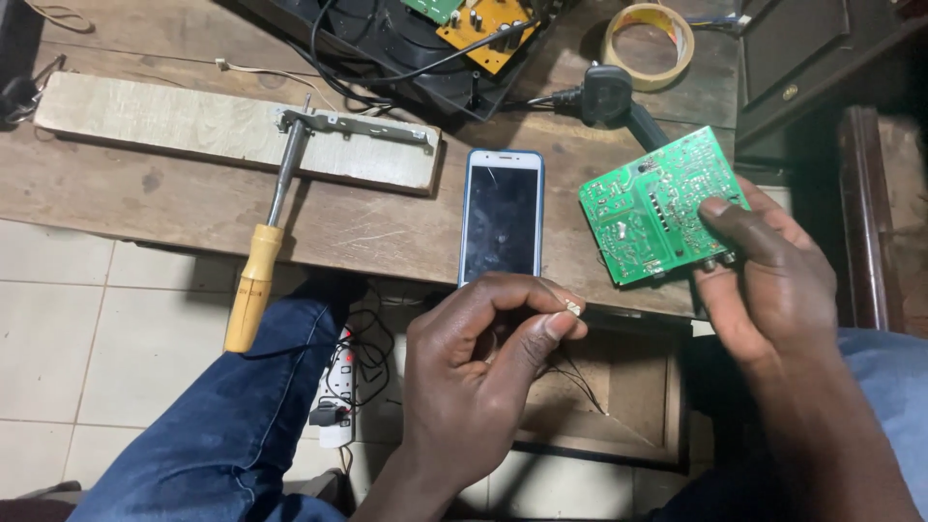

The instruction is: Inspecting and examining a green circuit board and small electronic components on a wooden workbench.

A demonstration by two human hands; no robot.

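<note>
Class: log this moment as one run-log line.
left hand: pinches small component | right hand: holds green circuit board | phone: on bench

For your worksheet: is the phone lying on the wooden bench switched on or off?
Off, as far as can be seen: the phone lies face up, its screen dark and showing only faint marks.

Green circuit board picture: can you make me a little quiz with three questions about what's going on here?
1. True or false: the right hand holds the green circuit board.
2. What rests with its tip on the wooden block? A) a soldering iron B) a spoon C) a paintbrush
3. Fill in: the left hand pinches a tiny part with thin ____ hanging from it.

Key
1. True; the thumb presses on the board's solder side.
2. A; the soldering iron with the yellow handle leans off the table edge, beside the phone.
3. Wires; the tiny part sits between thumb and fingertip.
</note>
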